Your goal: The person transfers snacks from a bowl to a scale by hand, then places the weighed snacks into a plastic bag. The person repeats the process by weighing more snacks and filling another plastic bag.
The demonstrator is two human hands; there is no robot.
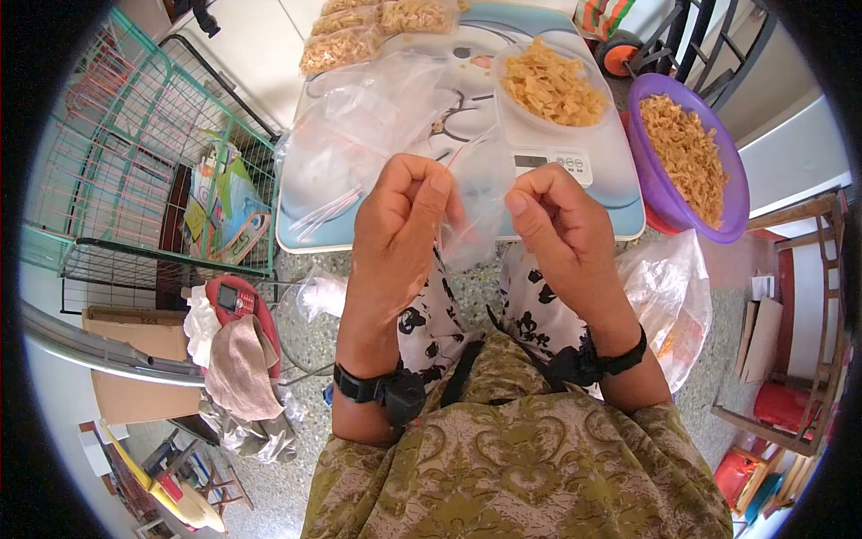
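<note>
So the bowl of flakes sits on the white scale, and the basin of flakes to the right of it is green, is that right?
Not quite: the basin is purple, not green, as the head view shows. It is to the right of the white scale, and the bowl of flakes does sit on that scale.

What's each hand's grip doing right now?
Left hand: closed, pinching a clear plastic bag.
Right hand: curled beside the bag; can't tell whether it holds it.
</note>
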